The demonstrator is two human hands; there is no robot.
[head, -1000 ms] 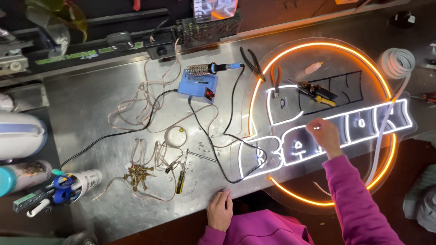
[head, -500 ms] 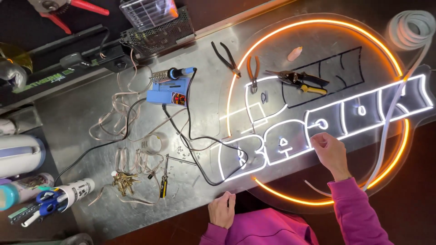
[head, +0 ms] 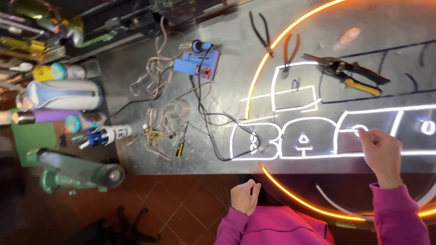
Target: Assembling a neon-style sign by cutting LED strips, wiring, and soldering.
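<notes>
Now the right hand (head: 382, 152) sits on the glowing white neon-strip lettering (head: 313, 136) laid across the grey metal worktop (head: 227, 81), fingertips pinched on a bright strip at a letter's top edge, inside the orange glowing ring (head: 290, 193). Left hand (head: 244, 196) hangs loosely curled at the worktop's six o'clock edge, holding nothing. Best handling here, I'd say: press gently along the strip's line, no twisting, bringing that free hand up to steady the panel. Yellow-handled snips (head: 349, 73) lie towards twelve o'clock of the working hand; black cable (head: 206, 118) trails off at nine.
</notes>
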